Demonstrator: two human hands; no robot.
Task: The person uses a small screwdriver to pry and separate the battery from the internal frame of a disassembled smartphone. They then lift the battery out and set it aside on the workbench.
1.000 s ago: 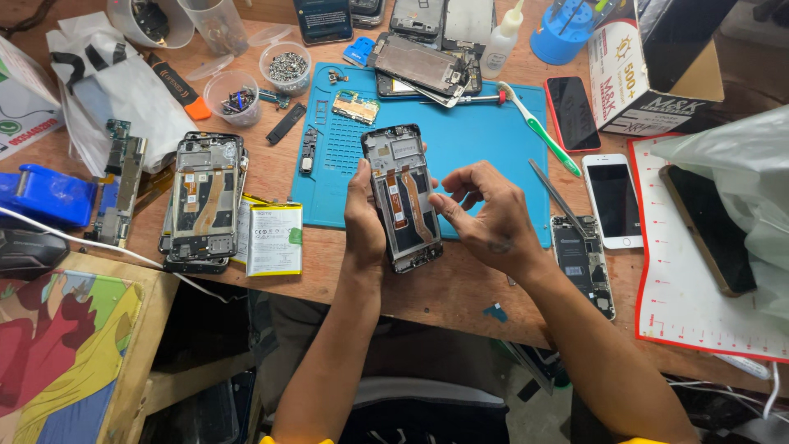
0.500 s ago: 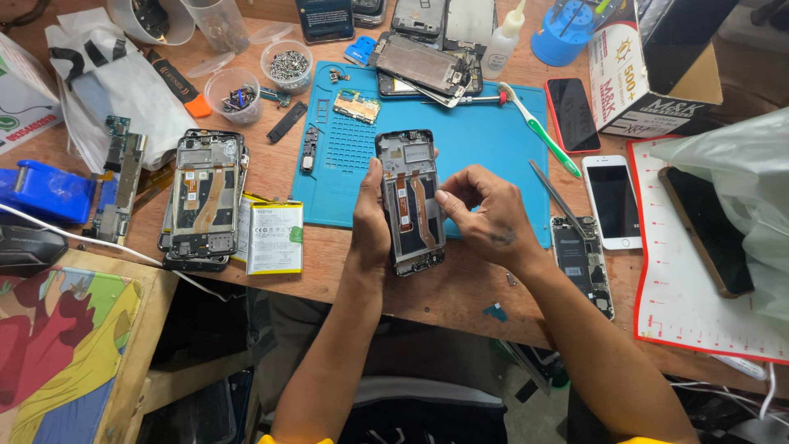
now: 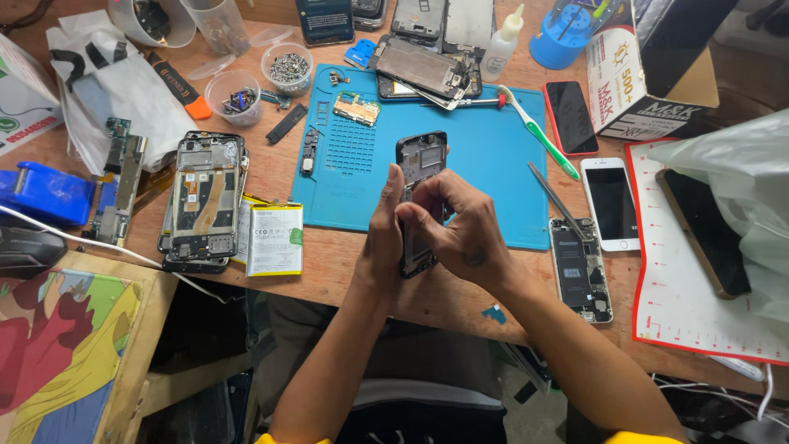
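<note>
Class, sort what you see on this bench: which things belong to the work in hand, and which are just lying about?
In use: opened phone, left hand, right hand.
Lying about: toothbrush, white phone, battery, screw cup.

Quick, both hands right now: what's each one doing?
Left hand: closed around the side of the opened phone, holding it up off the blue mat.
Right hand: fingers curled over the phone's middle, gripping it.
</note>
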